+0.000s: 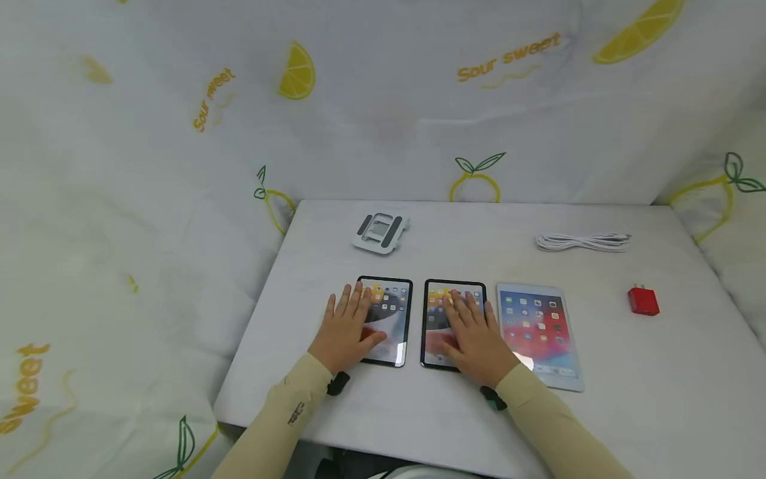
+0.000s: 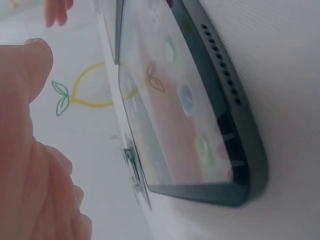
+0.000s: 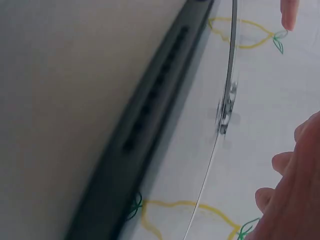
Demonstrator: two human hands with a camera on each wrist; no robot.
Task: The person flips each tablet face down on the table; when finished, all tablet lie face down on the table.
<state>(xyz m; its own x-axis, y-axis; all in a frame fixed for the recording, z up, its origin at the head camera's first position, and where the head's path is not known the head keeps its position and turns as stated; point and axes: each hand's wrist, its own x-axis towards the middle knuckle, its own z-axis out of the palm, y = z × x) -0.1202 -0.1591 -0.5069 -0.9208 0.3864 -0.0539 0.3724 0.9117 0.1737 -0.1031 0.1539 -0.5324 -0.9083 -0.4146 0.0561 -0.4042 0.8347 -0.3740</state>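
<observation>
A black-framed tablet [image 1: 391, 326] lies lit on the white table, with my left hand [image 1: 344, 332] spread flat over its left side. The fingers are straight and a gap shows between hand and screen in the left wrist view. Beside it lies a second black-framed tablet [image 1: 435, 322], also lit. My right hand [image 1: 479, 342], fingers straight, hovers over this one and hides its lower right part. In the right wrist view that tablet's dark edge [image 3: 150, 110] shows, apart from the hand. Neither hand holds anything.
A white-framed tablet [image 1: 541, 332] lies just right of my right hand. Farther back are a folded grey-white stand [image 1: 380, 233] and a bundled white cable [image 1: 583, 242]. A red plug adapter [image 1: 643, 301] sits at the right. Fruit-printed cloth [image 1: 383, 133] hangs behind the table.
</observation>
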